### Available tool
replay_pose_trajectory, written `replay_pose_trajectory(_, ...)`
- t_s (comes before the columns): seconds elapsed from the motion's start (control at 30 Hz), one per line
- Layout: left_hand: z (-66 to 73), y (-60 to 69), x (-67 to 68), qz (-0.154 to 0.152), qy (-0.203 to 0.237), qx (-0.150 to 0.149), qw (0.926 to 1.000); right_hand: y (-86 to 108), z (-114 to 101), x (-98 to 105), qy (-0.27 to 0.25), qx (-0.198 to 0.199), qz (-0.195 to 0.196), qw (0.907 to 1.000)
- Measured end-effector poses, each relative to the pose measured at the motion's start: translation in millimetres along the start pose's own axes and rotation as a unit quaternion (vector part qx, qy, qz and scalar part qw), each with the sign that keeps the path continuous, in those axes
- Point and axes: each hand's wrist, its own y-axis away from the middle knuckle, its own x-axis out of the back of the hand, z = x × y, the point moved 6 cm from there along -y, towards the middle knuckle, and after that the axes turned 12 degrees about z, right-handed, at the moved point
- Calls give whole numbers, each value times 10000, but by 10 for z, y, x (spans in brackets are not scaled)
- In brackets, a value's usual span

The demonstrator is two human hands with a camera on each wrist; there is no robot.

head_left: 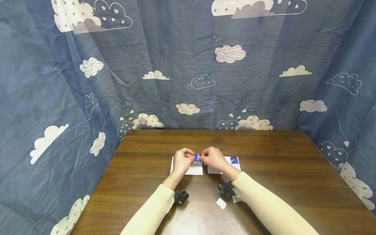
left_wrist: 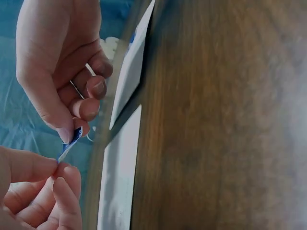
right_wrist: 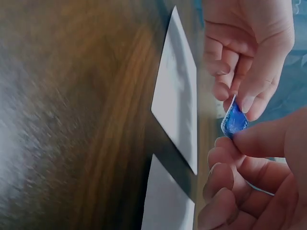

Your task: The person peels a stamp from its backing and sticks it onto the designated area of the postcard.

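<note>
A small blue stamp [head_left: 197, 158], white on its back, is stretched between my two hands, slightly bent. My left hand [head_left: 182, 159] pinches one end between thumb and fingertip. At the other end, the right hand [head_left: 213, 157] pinches it likewise, as the right wrist view shows with the stamp [right_wrist: 235, 120] curving. Both hands hold it above the table, over the left white envelope-like sheet [head_left: 195, 169]. Beside that lies a second white sheet [head_left: 215, 171], with a blue stamp [head_left: 234, 160] in its upper right corner; the right hand and wrist partly cover it.
Two little white paper pieces [head_left: 221, 203] lie on the brown wooden table [head_left: 141, 182] near the right forearm, one partly under the sleeve. Black wrist devices [head_left: 181, 196] sit under both wrists. A blue cloud-patterned curtain [head_left: 176, 91] hangs behind the table and along its sides.
</note>
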Motion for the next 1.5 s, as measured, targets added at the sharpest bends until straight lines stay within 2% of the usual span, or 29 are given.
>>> replay_pose_trajectory(0.13, -55, -69, -39, 77, -399, -168, 9990, -62, 79, -85, 187, -128, -155, 9996)
replay_pose_trajectory(0.3, -103, -137, -76, 162, -1008, -400, 9940, -113, 150, -176, 456, -307, -263, 9981)
replay_pose_trajectory(0.6, -161, -170, -154, 72, -1516, -719, 9858, -120, 230, -226, 731, -399, -237, 9962)
replay_pose_trajectory(0.93, -204, -191, -172, -155, -1518, -603, 9864, -133, 245, -245, 823, -418, -243, 9954)
replay_pose_trajectory(1.5, -229, -174, -163, 68, -1465, -571, 9875, -153, 252, -293, 975, -427, -235, 9940)
